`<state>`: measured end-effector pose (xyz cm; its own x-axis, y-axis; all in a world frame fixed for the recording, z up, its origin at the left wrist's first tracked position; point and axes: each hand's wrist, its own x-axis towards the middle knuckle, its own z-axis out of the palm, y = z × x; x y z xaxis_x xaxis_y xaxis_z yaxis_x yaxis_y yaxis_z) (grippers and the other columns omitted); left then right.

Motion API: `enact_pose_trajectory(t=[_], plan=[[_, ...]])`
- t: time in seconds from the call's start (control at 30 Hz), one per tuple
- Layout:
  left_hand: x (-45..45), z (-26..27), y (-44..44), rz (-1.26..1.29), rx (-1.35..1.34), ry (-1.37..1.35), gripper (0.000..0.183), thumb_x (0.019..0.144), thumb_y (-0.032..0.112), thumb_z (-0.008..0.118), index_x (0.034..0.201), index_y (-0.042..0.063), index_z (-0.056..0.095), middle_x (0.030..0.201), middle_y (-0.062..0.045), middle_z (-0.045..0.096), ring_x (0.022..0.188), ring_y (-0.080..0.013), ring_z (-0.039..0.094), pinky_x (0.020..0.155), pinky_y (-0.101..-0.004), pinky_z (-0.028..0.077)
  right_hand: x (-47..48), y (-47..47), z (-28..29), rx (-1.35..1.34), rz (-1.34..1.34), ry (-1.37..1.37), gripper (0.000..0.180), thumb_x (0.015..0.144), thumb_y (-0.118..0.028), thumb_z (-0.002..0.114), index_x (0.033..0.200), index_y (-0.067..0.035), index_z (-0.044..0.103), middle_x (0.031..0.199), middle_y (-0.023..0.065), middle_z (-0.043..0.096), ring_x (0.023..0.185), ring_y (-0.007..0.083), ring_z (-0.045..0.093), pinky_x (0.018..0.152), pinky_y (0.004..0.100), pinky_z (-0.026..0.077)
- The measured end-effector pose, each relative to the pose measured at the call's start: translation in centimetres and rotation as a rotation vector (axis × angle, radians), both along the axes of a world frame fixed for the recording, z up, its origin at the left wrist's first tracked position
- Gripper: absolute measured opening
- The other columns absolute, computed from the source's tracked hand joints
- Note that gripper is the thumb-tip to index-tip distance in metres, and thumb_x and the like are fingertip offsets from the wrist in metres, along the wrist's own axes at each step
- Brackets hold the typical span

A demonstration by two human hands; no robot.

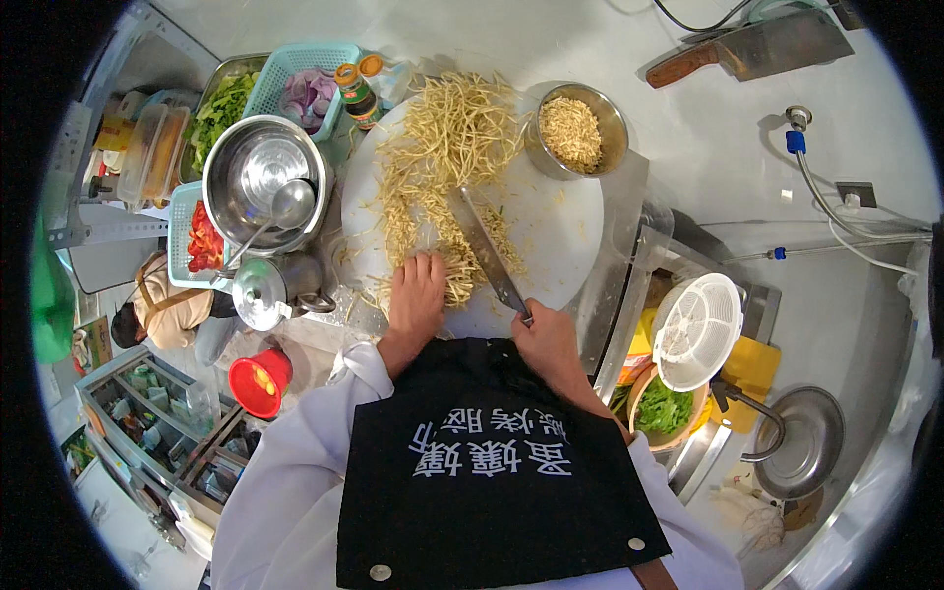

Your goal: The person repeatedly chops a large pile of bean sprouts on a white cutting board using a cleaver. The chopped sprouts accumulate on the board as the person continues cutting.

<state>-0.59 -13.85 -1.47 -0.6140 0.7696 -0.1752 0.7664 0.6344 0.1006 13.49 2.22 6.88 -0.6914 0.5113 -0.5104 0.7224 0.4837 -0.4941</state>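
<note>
On a round white cutting board [568, 251] lies a tangle of long, pale, stringy roots [464, 133]. Shorter cut pieces [400, 221] are spread on the board's near left part. My left hand [418, 295] presses down on a bundle of the roots [461, 276], its fingers bent together. The handle of a kitchen knife [487, 247] is in my right hand [546, 335]. Its blade slants away to the upper left, resting at the right side of the bundle. A steel pot [618, 147] holding chopped root pieces [571, 133] stands at the board's far right.
To the left are a steel basin [243, 140] with a ladle [293, 204], a lidded pot [258, 295], and a blue basket [276, 74] of sliced onion. A cleaver [782, 48] lies far right. Lower left, a person [173, 306] is beyond a red bucket [247, 398].
</note>
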Motion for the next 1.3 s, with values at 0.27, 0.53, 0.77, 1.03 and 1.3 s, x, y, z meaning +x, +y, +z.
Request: enact_pose_trajectory(t=[0.27, 0.53, 0.77, 1.03, 1.3], plan=[[0.9, -0.5, 1.5, 0.077, -0.123, 0.081, 0.038, 0.076, 0.019, 0.069, 0.109, 0.004, 0.058, 0.100, -0.011, 0.058, 0.095, -0.0244, 0.057, 0.081, -0.0359, 0.046, -0.5, -1.7, 0.2, 0.085, 0.134, 0.017, 0.021, 0.086, -0.022, 0.061, 0.092, -0.002, 0.065, 0.078, 0.0227, 0.069, 0.076, 0.0447, 0.068, 0.072, 0.0551, 0.053], [1.3, -1.6, 1.6, -0.017, -0.201, 0.201, 0.021, 0.085, 0.020, 0.064, 0.103, 0.010, 0.060, 0.093, -0.008, 0.058, 0.086, -0.0237, 0.058, 0.073, -0.0399, 0.048, -0.9, -1.3, 0.5, 0.044, 0.194, -0.133, 0.023, 0.085, -0.021, 0.060, 0.095, 0.000, 0.067, 0.084, 0.0263, 0.070, 0.082, 0.0462, 0.068, 0.077, 0.0555, 0.054], [1.3, -3.0, 1.8, 0.027, -0.135, 0.174, 0.018, 0.089, 0.020, 0.060, 0.103, 0.009, 0.060, 0.094, -0.009, 0.059, 0.086, -0.0246, 0.060, 0.072, -0.0404, 0.049, -4.1, -1.9, -3.2, 0.009, 0.138, -0.075, 0.025, 0.083, -0.020, 0.060, 0.093, 0.002, 0.069, 0.088, 0.0300, 0.069, 0.088, 0.0470, 0.068, 0.083, 0.0546, 0.053], [2.2, -2.9, 1.7, 0.079, -0.207, 0.200, 0.017, 0.089, 0.019, 0.059, 0.101, 0.006, 0.059, 0.095, -0.011, 0.060, 0.084, -0.0255, 0.062, 0.065, -0.0368, 0.054, -2.5, -1.6, 0.1, 0.055, 0.118, -0.011, 0.023, 0.084, -0.021, 0.061, 0.089, 0.000, 0.069, 0.080, 0.0265, 0.068, 0.080, 0.0474, 0.067, 0.075, 0.0547, 0.053], [2.3, -3.6, 1.8, 0.100, -0.180, 0.215, 0.013, 0.088, 0.019, 0.060, 0.096, 0.009, 0.057, 0.092, -0.009, 0.058, 0.080, -0.0218, 0.061, 0.061, -0.0329, 0.054, -2.2, -2.2, -1.3, 0.031, 0.196, -0.128, 0.023, 0.083, -0.019, 0.059, 0.089, 0.000, 0.070, 0.085, 0.0272, 0.069, 0.084, 0.0465, 0.068, 0.079, 0.0544, 0.054]])
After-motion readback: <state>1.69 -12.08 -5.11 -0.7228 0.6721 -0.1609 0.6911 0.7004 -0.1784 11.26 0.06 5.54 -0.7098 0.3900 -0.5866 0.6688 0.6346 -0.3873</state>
